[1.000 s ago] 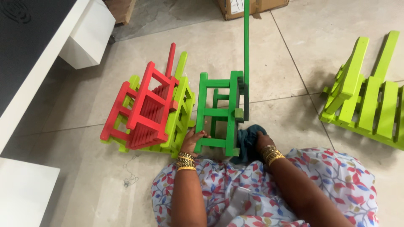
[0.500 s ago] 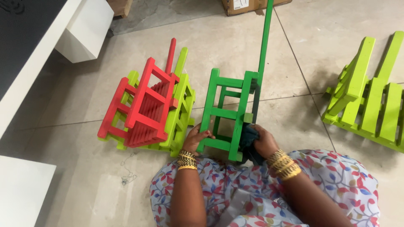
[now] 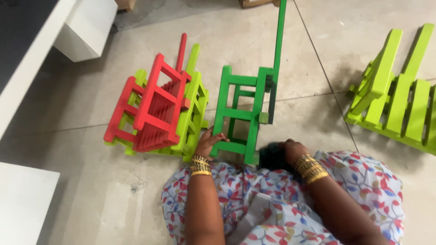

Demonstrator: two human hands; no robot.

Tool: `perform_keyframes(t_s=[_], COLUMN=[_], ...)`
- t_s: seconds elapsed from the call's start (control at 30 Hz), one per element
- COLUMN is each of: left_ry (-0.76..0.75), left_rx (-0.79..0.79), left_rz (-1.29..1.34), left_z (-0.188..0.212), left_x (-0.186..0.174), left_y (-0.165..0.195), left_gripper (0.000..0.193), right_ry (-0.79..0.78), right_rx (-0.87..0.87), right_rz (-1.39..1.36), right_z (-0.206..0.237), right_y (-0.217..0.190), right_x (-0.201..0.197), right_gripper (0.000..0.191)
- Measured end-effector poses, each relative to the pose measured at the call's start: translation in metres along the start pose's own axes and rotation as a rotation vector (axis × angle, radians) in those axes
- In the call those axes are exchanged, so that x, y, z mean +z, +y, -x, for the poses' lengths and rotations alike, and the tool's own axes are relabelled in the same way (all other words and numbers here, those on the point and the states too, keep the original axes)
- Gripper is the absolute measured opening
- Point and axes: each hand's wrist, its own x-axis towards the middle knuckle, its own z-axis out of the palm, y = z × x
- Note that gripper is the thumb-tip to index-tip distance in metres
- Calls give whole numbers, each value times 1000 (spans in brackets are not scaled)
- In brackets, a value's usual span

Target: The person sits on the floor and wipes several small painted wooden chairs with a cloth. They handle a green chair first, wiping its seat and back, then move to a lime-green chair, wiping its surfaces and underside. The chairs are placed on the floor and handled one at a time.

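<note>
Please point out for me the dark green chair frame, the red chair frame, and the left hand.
dark green chair frame (image 3: 240, 114), head view, on a middle crossbar.
red chair frame (image 3: 154, 102), head view, on a crossbar near the middle.
left hand (image 3: 210, 141), head view, on the back of the hand.

Your view is bright, with even, diffuse daylight and no glare on the floor (image 3: 91, 190). Soft shadows sit right of the dark green frame (image 3: 245, 113) and left of the lime rack (image 3: 399, 100). Your right hand (image 3: 290, 152) and the dark cloth (image 3: 272, 156) are motion-blurred.

one red chair (image 3: 147, 109), one green chair (image 3: 240, 113), two lime chairs (image 3: 193, 113)
</note>
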Motion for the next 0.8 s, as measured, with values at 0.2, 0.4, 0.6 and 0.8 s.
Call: perform_keyframes(t_s=[0.2, 0.4, 0.6, 0.8], left_ry=[18, 48, 22, 22], left_rx=[3, -6, 17, -21], left_rz=[79, 136, 81, 155], left_z=[1, 9, 5, 3], left_x=[2, 5, 0, 4], left_y=[7, 4, 6, 9], left_gripper=[65, 64, 60, 62], right_ry=[522, -13, 598, 180], right_rx=[-522, -101, -363, -135], right_rz=[-560, 44, -552, -97], right_z=[28, 32, 35, 28], right_y=[-15, -37, -17, -29], right_x=[-14, -7, -17, -2], right_gripper=[38, 45, 41, 47])
